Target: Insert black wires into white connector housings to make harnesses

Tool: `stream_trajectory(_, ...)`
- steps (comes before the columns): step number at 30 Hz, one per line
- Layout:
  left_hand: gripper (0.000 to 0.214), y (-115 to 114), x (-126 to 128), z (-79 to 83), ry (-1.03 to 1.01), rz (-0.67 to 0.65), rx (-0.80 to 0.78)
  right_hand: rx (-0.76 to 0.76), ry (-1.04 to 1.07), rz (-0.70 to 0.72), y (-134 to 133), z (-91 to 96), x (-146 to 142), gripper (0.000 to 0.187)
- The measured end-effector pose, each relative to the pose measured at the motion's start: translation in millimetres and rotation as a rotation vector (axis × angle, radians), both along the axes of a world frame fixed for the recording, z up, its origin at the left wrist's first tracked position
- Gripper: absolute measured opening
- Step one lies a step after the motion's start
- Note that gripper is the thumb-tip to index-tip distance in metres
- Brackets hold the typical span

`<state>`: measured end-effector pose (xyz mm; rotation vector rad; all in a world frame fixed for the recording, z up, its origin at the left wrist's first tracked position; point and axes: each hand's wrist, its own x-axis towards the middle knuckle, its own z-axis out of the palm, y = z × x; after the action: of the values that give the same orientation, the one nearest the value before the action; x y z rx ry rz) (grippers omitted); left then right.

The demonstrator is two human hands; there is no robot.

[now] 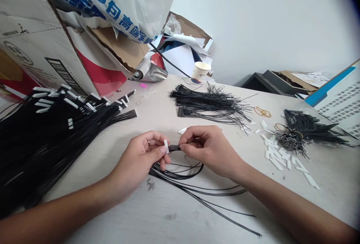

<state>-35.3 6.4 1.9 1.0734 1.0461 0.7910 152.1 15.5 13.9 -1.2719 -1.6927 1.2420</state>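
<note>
A small white connector (166, 146) sits between the thumb and fingers of my left hand (147, 150). Thin black wires (174, 147) run from it toward my right hand (209, 146), whose thumb and forefinger pinch them close to the connector. The rest of these wires loop below both hands, and their loose ends trail to the lower right over the pale table (135, 214). Just behind my right fingertips lies another white connector (182, 130).
Finished-looking black cables with white connectors (70, 124) heap on the left. Behind my hands lies a bundle of black wires (208, 103). White connectors (277, 152), rubber bands (262, 112) and another wire bundle (300, 127) are at right. A paper cup (201, 71) stands behind.
</note>
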Motion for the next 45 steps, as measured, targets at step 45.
stream_trajectory(45,0.001,0.5,-0.8,3.1,-0.013,-0.03,0.004,0.006,0.087,0.034,-2.8,-3.4,0.6,0.006)
